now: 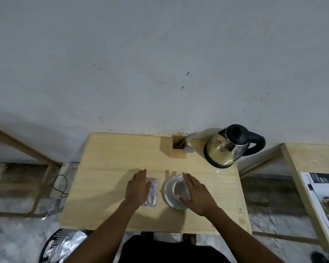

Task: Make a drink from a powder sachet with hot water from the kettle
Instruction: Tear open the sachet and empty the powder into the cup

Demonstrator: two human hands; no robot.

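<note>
On the desk (106,186), the left hand (138,186) lies flat, fingers spread, on the silver sachet (152,190); the right hand (197,194) loosely cups the glass (176,192), not clenched, with the kettle (228,147) at two o'clock

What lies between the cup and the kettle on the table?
Nothing: in the head view, only bare tabletop runs from the cup to the kettle. The wooden holder stands off to the left of that stretch.
</note>
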